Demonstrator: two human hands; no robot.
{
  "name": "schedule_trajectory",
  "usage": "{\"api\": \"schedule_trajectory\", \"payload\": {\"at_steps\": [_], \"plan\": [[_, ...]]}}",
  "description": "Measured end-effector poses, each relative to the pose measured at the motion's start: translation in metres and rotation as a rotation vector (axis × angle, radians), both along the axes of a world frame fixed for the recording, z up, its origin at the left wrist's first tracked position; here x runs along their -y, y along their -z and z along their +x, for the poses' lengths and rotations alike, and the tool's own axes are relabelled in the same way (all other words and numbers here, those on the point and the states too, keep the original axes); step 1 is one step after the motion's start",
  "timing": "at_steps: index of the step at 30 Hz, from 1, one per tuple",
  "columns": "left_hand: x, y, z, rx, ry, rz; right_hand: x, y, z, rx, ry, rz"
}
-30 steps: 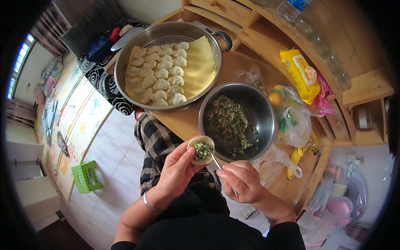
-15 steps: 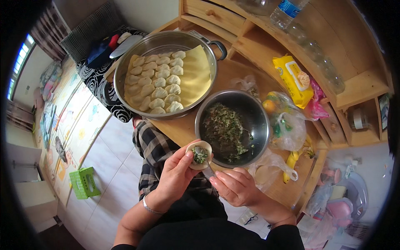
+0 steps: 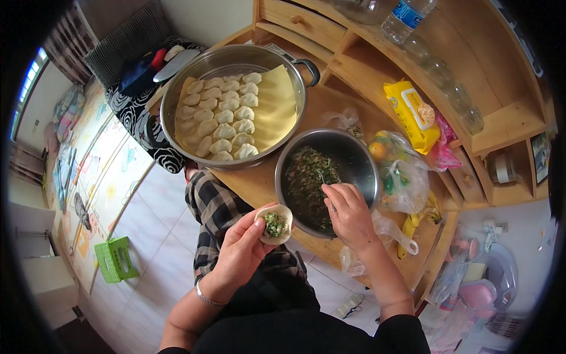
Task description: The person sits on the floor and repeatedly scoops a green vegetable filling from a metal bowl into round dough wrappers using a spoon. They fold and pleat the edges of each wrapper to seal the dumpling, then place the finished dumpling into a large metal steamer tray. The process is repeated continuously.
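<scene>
My left hand [image 3: 240,239] is closed around the edge of a round dumpling wrapper [image 3: 284,213], which lies open with a mound of chopped green filling [image 3: 274,224] on it. To its right, my right hand [image 3: 351,212] reaches over the steel mixing bowl [image 3: 372,192]. Its fingers pinch a thin metal utensil [image 3: 334,207], whose far end meets the chopped filling [image 3: 306,171] in the bowl; whether it is a spoon or a fork is unclear. Beyond my left hand, a wide steel pot [image 3: 171,100] holds rows of folded dumplings [image 3: 224,117] on a yellowish liner [image 3: 277,100].
The wooden desk [image 3: 262,177] also carries a yellow wipes pack [image 3: 407,112], a plastic bag with fruit [image 3: 407,183] and bananas [image 3: 408,233]. Plastic bottles [image 3: 407,20] line the shelf behind. A green stool [image 3: 112,259] stands on the tiled floor, left.
My right hand has moved up and right, from beside the wrapper into the bowl, with the utensil. My left hand has shifted slightly left and down, still holding the filled wrapper.
</scene>
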State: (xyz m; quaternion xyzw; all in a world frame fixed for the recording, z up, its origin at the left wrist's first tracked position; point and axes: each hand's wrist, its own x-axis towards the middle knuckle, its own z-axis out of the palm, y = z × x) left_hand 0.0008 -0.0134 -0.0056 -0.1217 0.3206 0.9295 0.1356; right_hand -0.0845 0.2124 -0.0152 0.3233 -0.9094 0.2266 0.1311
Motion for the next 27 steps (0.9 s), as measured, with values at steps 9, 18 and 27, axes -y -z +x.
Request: {"api": "schedule_trajectory", "payload": {"at_steps": [9,18,27], "plan": [[0.003,-0.003,0.006,-0.015,-0.004,-0.005,0.009,0.005,-0.003,-0.036,-0.043,0.187],[0.011,-0.011,0.016,-0.005,-0.002,-0.011,0.016,-0.025,0.02,0.086,-0.123,0.104],[0.013,-0.015,0.025,-0.012,0.06,0.027,0.052,-0.034,0.067,-0.304,-0.404,-0.164]]}}
